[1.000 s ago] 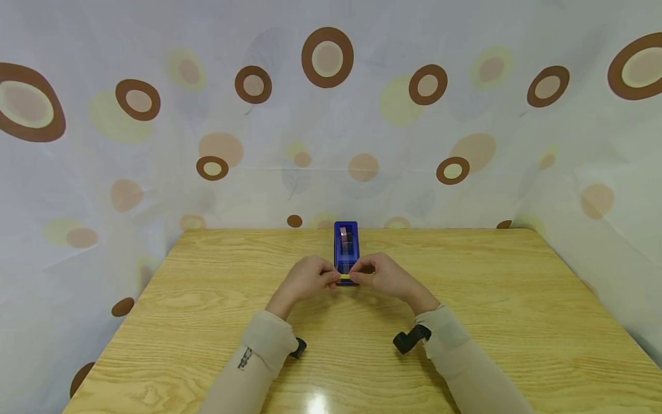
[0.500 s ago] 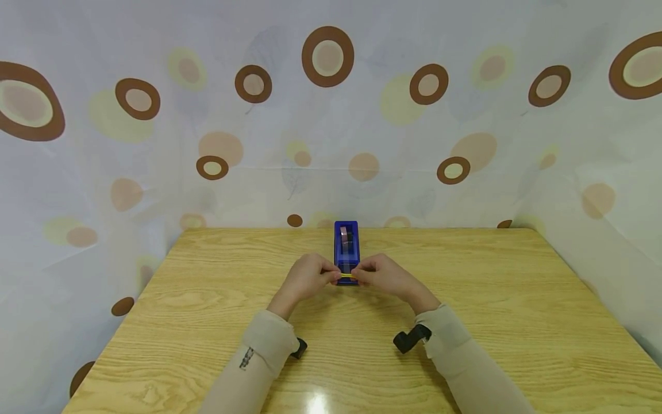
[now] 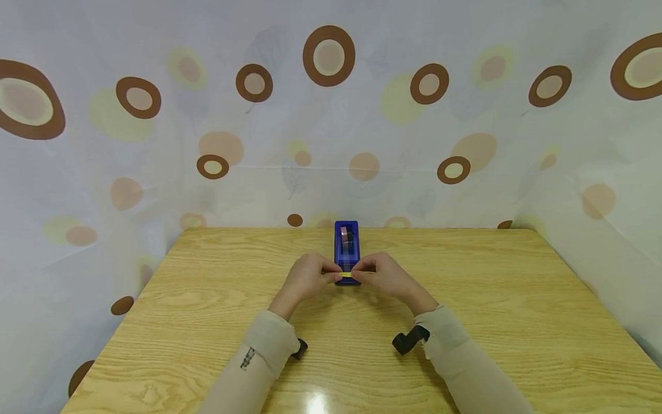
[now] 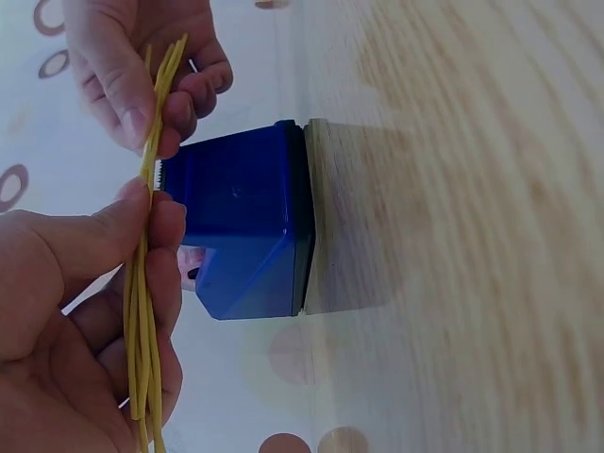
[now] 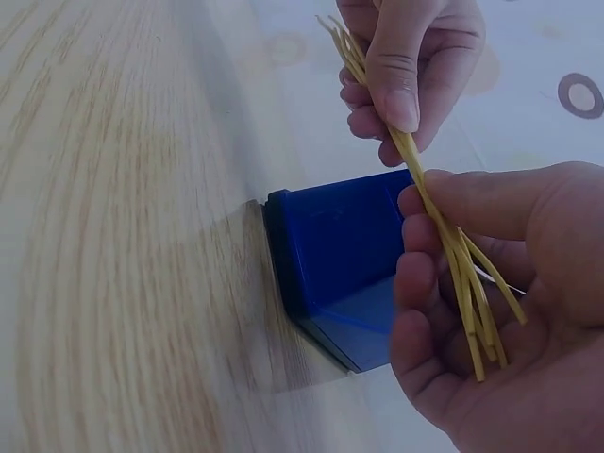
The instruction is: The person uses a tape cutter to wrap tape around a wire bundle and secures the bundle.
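Note:
In the head view my left hand (image 3: 307, 277) and right hand (image 3: 385, 277) meet over the near end of a blue tape dispenser (image 3: 338, 248). A bundle of thin yellow strands (image 4: 142, 330) runs between them, pinched by thumb and fingers of each hand, the two grips close together. The strand ends spread loosely over the right palm in the right wrist view. The dispenser's toothed cutting edge (image 4: 161, 175) lies just beside the bundle in the left wrist view; whether tape touches the strands is unclear. A tape roll (image 3: 343, 236) sits in the dispenser.
The dispenser stands on a wooden table (image 3: 207, 322) close to its far edge. Behind it and at both sides hangs a pale cloth (image 3: 331, 126) with circle patterns. Dark wrist mounts (image 3: 411, 340) hang from the sleeves.
Both hands stay over the dispenser's near end, still pinching the yellow bundle. Their fingers have shifted only slightly on it. The dispenser has not moved.

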`<move>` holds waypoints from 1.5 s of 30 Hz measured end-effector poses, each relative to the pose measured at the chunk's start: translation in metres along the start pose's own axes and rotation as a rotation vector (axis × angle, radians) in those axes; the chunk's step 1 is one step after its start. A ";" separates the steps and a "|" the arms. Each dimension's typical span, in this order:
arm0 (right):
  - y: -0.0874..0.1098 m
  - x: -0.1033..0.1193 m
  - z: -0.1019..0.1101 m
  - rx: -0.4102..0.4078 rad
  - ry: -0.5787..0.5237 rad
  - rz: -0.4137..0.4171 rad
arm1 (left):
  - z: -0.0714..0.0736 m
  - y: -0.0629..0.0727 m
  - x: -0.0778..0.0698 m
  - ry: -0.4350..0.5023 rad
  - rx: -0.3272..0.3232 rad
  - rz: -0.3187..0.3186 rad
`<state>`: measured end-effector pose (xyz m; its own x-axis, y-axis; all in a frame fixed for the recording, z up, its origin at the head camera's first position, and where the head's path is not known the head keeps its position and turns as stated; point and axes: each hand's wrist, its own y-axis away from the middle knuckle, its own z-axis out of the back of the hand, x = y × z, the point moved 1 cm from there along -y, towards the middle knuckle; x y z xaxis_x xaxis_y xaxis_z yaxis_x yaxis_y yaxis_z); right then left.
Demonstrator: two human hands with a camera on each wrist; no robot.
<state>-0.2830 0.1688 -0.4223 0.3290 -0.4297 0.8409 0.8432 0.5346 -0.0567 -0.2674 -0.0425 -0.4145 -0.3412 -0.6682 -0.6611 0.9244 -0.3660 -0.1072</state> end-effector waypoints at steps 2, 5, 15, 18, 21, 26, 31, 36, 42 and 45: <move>0.001 0.001 0.000 -0.014 0.004 0.009 | 0.000 0.000 0.000 -0.006 -0.002 -0.007; 0.001 0.002 -0.001 -0.035 0.007 0.028 | 0.000 0.000 -0.001 -0.022 -0.001 -0.017; 0.001 0.002 -0.003 -0.110 0.088 0.073 | 0.001 0.000 -0.005 -0.110 0.015 -0.053; 0.000 0.001 -0.002 -0.124 0.111 0.076 | 0.001 -0.001 -0.004 -0.121 0.029 -0.069; 0.000 0.001 -0.002 -0.129 0.113 0.072 | 0.000 -0.002 -0.003 -0.126 0.041 -0.082; 0.001 0.002 -0.002 -0.133 0.105 0.058 | -0.001 -0.002 -0.002 -0.133 0.038 -0.076; 0.002 0.005 -0.002 -0.111 0.057 0.025 | 0.000 -0.001 -0.005 -0.164 0.006 -0.075; 0.003 0.006 0.000 -0.067 0.033 -0.005 | -0.001 0.000 -0.008 -0.177 -0.027 -0.052; 0.001 0.009 0.000 -0.053 0.050 -0.031 | -0.003 -0.001 -0.007 -0.194 -0.057 -0.037; 0.001 0.010 -0.001 -0.052 0.053 -0.051 | -0.005 -0.002 -0.007 -0.211 -0.081 -0.048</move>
<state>-0.2786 0.1638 -0.4145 0.3062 -0.4941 0.8137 0.8800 0.4729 -0.0440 -0.2660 -0.0342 -0.4131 -0.4055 -0.7752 -0.4844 0.9139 -0.3534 -0.1996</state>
